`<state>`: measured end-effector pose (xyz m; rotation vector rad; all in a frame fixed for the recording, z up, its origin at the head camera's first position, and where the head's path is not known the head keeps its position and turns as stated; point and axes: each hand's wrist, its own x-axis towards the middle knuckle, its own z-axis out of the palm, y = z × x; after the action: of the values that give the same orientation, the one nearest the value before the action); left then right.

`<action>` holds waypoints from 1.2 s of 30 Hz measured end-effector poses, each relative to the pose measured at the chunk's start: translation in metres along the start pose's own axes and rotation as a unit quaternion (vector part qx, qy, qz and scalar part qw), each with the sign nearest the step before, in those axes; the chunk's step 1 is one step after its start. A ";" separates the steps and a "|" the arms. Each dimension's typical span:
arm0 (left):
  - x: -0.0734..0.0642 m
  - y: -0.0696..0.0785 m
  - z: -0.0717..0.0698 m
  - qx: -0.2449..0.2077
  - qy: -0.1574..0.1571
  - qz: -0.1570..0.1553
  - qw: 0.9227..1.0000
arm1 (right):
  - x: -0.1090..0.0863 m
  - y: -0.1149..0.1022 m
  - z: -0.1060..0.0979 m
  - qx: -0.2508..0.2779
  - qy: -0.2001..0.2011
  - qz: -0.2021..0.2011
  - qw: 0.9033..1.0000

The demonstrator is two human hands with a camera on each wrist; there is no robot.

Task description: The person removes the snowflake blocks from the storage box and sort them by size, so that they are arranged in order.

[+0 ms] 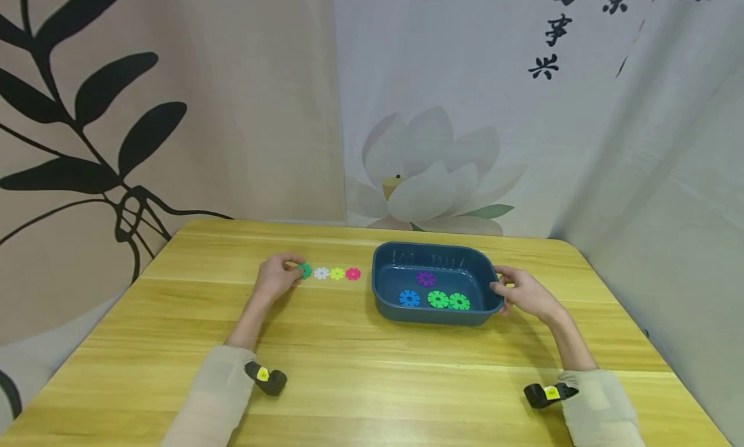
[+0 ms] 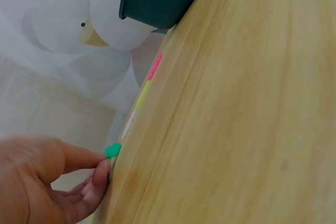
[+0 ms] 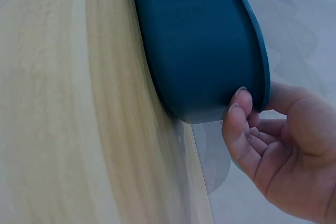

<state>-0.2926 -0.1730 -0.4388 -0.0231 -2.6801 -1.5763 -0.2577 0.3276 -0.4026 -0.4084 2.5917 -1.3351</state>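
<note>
At the left end of a short row on the table, my left hand (image 1: 277, 278) pinches a teal-green notched plastic disc (image 2: 113, 150) between thumb and finger. A white disc (image 1: 321, 273), a yellow disc (image 1: 337, 274) and a pink-red disc (image 1: 352, 274) lie flat to its right. My right hand (image 1: 526, 293) grips the right end of a dark blue plastic basin (image 3: 199, 40) at its rim, fingers against the outer wall. Inside the basin lie a purple disc (image 1: 425, 278), a blue disc (image 1: 409, 298) and two bright green discs (image 1: 438, 299); a bit of teal shows between the green ones.
The wooden table (image 1: 349, 382) has a back edge close behind the basin and the row. A printed curtain (image 1: 261, 98) hangs behind the table and along its right side. Black cameras (image 1: 272, 381) are strapped at both wrists over pale sleeves.
</note>
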 end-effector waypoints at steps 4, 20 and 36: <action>0.000 -0.001 0.000 0.015 -0.005 -0.010 1.000 | 0.000 -0.001 -0.001 0.002 0.001 0.002 1.000; -0.002 0.011 -0.002 0.036 0.010 0.014 0.999 | 0.001 -0.003 -0.001 0.013 -0.003 0.004 1.000; -0.013 0.063 0.030 0.006 -0.028 0.103 0.994 | 0.002 0.002 -0.001 -0.003 0.004 0.010 1.000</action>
<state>-0.2781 -0.1160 -0.3994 -0.3388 -2.6275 -1.5188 -0.2599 0.3289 -0.4034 -0.3768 2.6004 -1.3247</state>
